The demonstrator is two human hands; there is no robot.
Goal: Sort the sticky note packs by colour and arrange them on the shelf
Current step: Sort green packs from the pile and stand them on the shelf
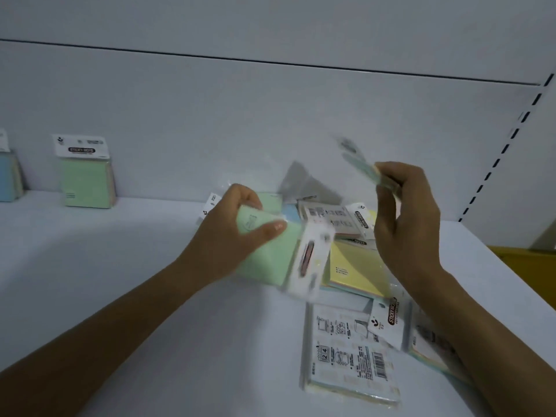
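Note:
My left hand [228, 233] grips a green sticky note pack [270, 260] with a white header, held just above the shelf [120, 281] at mid-frame. Higher up on the right, my right hand [406, 218] pinches another pack [361, 167], seen edge-on and blurred, pale green. Between and below the hands lies a loose pile of packs: a yellow one [355, 266], one lying back side up [349, 356], and others partly hidden. A green pack [85, 176] stands upright against the back wall at the left, with a blue pack [9, 176] beside it at the frame edge.
The white shelf back panel [270, 115] rises behind the pile. A slotted upright [505, 145] runs along the right side. Something yellow [523, 257] shows past the shelf's right edge.

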